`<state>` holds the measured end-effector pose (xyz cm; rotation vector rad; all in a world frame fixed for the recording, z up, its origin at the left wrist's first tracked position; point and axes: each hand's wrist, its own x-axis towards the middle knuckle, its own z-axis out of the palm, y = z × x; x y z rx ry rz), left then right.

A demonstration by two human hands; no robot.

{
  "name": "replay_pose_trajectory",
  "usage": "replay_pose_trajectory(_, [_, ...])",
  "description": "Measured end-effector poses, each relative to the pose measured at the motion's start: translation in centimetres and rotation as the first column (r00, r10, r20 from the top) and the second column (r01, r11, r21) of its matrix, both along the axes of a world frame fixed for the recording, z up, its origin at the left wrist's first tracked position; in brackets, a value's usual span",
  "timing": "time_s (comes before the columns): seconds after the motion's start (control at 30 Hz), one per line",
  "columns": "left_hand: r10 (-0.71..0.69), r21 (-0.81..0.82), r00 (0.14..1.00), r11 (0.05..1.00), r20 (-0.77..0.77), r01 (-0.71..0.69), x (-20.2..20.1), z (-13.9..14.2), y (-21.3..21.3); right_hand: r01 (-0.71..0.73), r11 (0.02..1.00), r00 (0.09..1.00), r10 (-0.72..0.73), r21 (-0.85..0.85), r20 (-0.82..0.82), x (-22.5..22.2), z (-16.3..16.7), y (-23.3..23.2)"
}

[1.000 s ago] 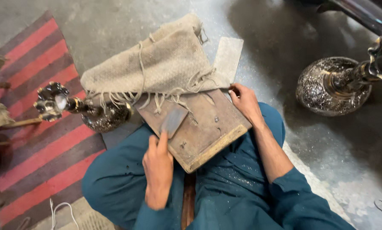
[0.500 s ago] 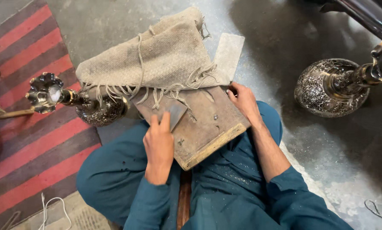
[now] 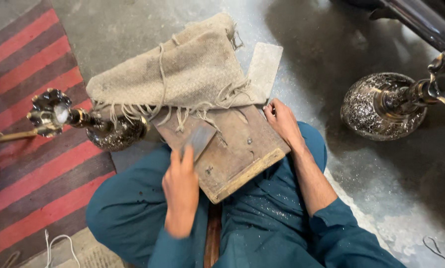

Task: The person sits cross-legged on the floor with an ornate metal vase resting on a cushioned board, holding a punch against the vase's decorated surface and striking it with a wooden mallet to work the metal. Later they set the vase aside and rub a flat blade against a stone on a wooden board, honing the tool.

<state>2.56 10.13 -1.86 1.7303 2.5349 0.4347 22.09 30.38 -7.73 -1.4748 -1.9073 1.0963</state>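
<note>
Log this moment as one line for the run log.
left hand on grey sheet | right hand steadies wooden board | burlap sack over board's far end

Item 1: wooden board (image 3: 235, 154) on my lap. L hand (image 3: 181, 191) at 7 o'clock presses a grey flat piece (image 3: 198, 140) onto it; R hand (image 3: 282, 121) grips its 2 o'clock edge. Burlap cloth (image 3: 183, 74) at 12. Ornate metal vessel (image 3: 381, 105) at 3.
</note>
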Motion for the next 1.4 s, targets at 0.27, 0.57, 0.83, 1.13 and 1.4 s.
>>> replay_pose_trajectory(0.27, [-0.041,-0.002,0.999,0.999,-0.017,0.041,-0.1,-0.2,0.2,-0.111,0.992,0.994,0.111,0.066,0.003,-0.1,-0.6,-0.1])
replay_pose_trajectory(0.57, [-0.005,-0.012,1.000,1.000,-0.014,0.005,0.0,0.4,0.5,-0.118,0.993,0.992,0.119,-0.022,0.044,0.3,0.5,-1.0])
replay_pose_trajectory(0.83, [0.067,-0.032,0.998,0.997,0.008,-0.066,-0.3,-0.1,0.0,-0.147,0.989,0.989,0.147,0.006,-0.018,0.2,-0.1,-0.3])
replay_pose_trajectory(1.13, [-0.035,0.018,0.999,0.999,-0.012,0.035,0.0,0.5,0.2,-0.012,0.999,0.988,0.006,0.038,0.152,-0.1,-0.4,-0.2])
replay_pose_trajectory(1.4, [-0.034,-0.037,0.999,0.999,-0.015,0.033,-0.1,0.2,0.7,-0.028,0.998,0.997,0.023,0.062,0.069,-0.3,-0.5,-0.3])
